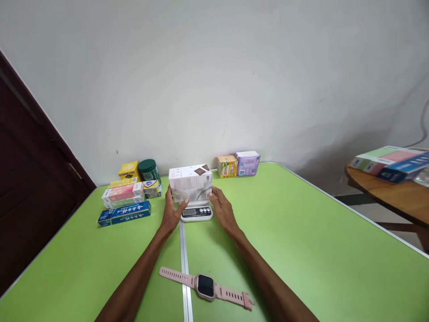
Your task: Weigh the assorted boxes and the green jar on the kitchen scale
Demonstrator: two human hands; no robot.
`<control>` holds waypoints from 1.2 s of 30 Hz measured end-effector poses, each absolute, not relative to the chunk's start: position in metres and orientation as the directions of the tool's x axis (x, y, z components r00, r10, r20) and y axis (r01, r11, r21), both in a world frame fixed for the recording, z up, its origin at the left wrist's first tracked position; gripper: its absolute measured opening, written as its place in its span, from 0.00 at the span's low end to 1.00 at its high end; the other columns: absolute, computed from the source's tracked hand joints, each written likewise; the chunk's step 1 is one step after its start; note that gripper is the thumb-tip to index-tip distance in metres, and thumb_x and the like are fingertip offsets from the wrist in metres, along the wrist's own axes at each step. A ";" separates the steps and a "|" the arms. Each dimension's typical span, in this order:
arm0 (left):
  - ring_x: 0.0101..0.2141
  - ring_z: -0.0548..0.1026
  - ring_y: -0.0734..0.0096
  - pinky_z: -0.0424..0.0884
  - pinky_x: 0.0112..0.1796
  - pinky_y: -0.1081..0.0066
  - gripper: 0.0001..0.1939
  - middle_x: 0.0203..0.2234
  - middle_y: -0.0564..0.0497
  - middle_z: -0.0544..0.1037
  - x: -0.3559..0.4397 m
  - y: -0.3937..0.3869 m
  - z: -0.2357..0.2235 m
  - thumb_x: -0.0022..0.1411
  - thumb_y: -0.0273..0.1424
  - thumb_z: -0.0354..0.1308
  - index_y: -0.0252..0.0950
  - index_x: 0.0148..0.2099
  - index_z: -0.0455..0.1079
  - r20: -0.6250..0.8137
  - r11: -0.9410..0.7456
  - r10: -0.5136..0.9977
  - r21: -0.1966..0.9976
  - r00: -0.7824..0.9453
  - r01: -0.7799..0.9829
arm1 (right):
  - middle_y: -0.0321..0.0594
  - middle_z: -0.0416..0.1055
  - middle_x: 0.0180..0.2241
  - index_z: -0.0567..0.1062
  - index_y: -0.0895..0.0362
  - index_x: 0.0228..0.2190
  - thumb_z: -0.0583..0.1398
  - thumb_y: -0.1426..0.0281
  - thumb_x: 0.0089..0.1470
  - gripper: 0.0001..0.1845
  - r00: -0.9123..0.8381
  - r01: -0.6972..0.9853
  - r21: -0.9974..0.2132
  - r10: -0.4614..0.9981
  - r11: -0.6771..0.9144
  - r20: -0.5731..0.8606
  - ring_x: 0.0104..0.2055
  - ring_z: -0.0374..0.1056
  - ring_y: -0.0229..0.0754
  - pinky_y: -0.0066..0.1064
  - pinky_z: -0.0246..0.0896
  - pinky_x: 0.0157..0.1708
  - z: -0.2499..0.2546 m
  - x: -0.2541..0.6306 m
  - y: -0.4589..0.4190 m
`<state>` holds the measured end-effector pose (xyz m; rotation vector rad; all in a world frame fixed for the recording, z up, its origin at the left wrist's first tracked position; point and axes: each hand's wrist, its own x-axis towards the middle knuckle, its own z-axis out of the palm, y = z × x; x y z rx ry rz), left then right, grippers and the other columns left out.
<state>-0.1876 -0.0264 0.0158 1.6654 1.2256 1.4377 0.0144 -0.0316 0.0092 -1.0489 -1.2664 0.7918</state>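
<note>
A white box (190, 184) with brown squares printed at one corner is gripped at its two ends, over a small white kitchen scale (196, 218). My left hand (173, 210) holds its left end, thumb on the front face. On the opposite end, my right hand (224, 209) presses with its thumb near the lower front corner. The box hides the scale's weighing plate, so I cannot tell whether it rests there. Buttons and a dark display show on the scale's front panel.
Left stand toothpaste boxes (124, 213), a yellow box (129, 170) and a green canister (149, 170). Behind on the right are a yellow carton (227, 167) and a purple pack (247, 163). A pink-strapped smartwatch (205, 286) lies in front. More boxes (392, 162) sit on a wooden table (385, 197).
</note>
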 end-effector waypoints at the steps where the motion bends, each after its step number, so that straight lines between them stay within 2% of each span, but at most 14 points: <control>1: 0.70 0.58 0.50 0.55 0.69 0.51 0.47 0.73 0.39 0.55 -0.190 -0.025 0.014 0.63 0.52 0.62 0.41 0.75 0.47 0.404 -0.391 0.915 0.889 -0.006 0.237 | 0.49 0.74 0.59 0.74 0.53 0.55 0.57 0.42 0.60 0.34 0.164 0.091 -0.935 0.921 0.342 0.353 0.61 0.69 0.55 0.50 0.63 0.62 0.008 0.016 -0.031; 5: 0.72 0.55 0.52 0.53 0.69 0.53 0.46 0.74 0.39 0.53 -0.207 -0.019 0.000 0.65 0.55 0.58 0.41 0.75 0.47 0.351 -0.342 0.936 0.919 -0.015 0.199 | 0.52 0.71 0.61 0.74 0.55 0.56 0.53 0.39 0.60 0.39 0.272 0.154 -0.955 0.919 0.252 0.286 0.63 0.66 0.58 0.52 0.60 0.63 -0.007 0.033 -0.027; 9: 0.72 0.55 0.52 0.51 0.70 0.52 0.46 0.74 0.39 0.52 -0.228 -0.015 -0.022 0.65 0.58 0.54 0.42 0.76 0.47 0.223 -0.204 0.961 0.971 -0.166 0.122 | 0.57 0.75 0.55 0.75 0.57 0.54 0.50 0.35 0.58 0.44 0.379 0.283 -0.944 0.885 0.168 0.270 0.58 0.69 0.60 0.54 0.61 0.61 -0.029 0.054 -0.024; 15: 0.71 0.58 0.54 0.51 0.70 0.54 0.49 0.73 0.35 0.55 -0.237 -0.016 -0.031 0.65 0.60 0.52 0.38 0.77 0.44 0.238 -0.215 0.953 0.967 -0.190 0.134 | 0.53 0.78 0.45 0.76 0.56 0.49 0.47 0.37 0.60 0.40 0.389 0.382 -0.908 0.861 0.173 0.328 0.47 0.72 0.55 0.49 0.65 0.54 -0.034 0.059 -0.025; 20: 0.71 0.57 0.54 0.53 0.69 0.55 0.49 0.73 0.35 0.55 -0.238 -0.019 -0.032 0.66 0.62 0.50 0.39 0.77 0.43 0.223 -0.199 0.951 0.972 -0.215 0.126 | 0.52 0.78 0.44 0.75 0.57 0.51 0.46 0.37 0.60 0.41 0.377 0.361 -0.920 0.879 0.150 0.291 0.46 0.73 0.55 0.50 0.66 0.52 -0.034 0.058 -0.028; 22: 0.72 0.56 0.54 0.52 0.70 0.55 0.49 0.73 0.35 0.56 -0.239 -0.020 -0.033 0.65 0.62 0.50 0.40 0.77 0.43 0.222 -0.195 0.949 0.971 -0.223 0.138 | 0.54 0.78 0.47 0.75 0.58 0.52 0.46 0.37 0.61 0.42 0.371 0.341 -0.927 0.884 0.156 0.285 0.49 0.73 0.57 0.52 0.65 0.55 -0.036 0.059 -0.027; 24: 0.72 0.55 0.53 0.50 0.70 0.55 0.49 0.73 0.36 0.57 -0.238 -0.021 -0.032 0.65 0.62 0.50 0.39 0.76 0.44 0.231 -0.201 0.947 0.968 -0.222 0.149 | 0.57 0.75 0.54 0.73 0.59 0.56 0.47 0.37 0.61 0.44 0.392 0.299 -0.940 0.877 0.165 0.279 0.58 0.70 0.58 0.53 0.60 0.61 -0.038 0.057 -0.025; 27: 0.73 0.52 0.54 0.47 0.71 0.55 0.49 0.74 0.37 0.53 -0.230 -0.020 -0.030 0.65 0.62 0.51 0.40 0.76 0.45 0.247 -0.216 0.943 0.964 -0.222 0.154 | 0.54 0.60 0.69 0.66 0.58 0.64 0.48 0.37 0.60 0.47 0.452 0.206 -0.963 0.856 0.174 0.251 0.72 0.53 0.57 0.52 0.44 0.71 -0.038 0.049 -0.017; 30: 0.74 0.45 0.57 0.42 0.72 0.56 0.47 0.76 0.42 0.46 -0.214 -0.015 -0.024 0.66 0.61 0.48 0.42 0.77 0.44 0.289 -0.251 0.931 0.951 -0.224 0.182 | 0.47 0.50 0.74 0.59 0.54 0.69 0.49 0.36 0.58 0.50 0.457 0.152 -0.968 0.854 0.202 0.250 0.76 0.42 0.54 0.53 0.34 0.74 -0.031 0.034 -0.006; 33: 0.75 0.39 0.60 0.37 0.72 0.57 0.43 0.76 0.45 0.44 -0.195 -0.006 -0.012 0.68 0.60 0.47 0.43 0.76 0.46 0.349 -0.301 0.914 0.925 -0.207 0.231 | 0.47 0.50 0.74 0.59 0.54 0.70 0.48 0.35 0.58 0.50 0.412 0.143 -0.965 0.874 0.218 0.258 0.77 0.40 0.53 0.53 0.34 0.73 -0.019 0.015 0.004; 36: 0.75 0.42 0.60 0.39 0.72 0.58 0.42 0.75 0.44 0.49 -0.181 0.001 0.003 0.69 0.59 0.47 0.42 0.76 0.47 0.406 -0.361 0.900 0.898 -0.158 0.253 | 0.48 0.54 0.72 0.60 0.55 0.69 0.47 0.35 0.59 0.50 0.330 0.147 -0.965 0.909 0.216 0.254 0.75 0.45 0.54 0.52 0.39 0.73 -0.004 -0.003 0.005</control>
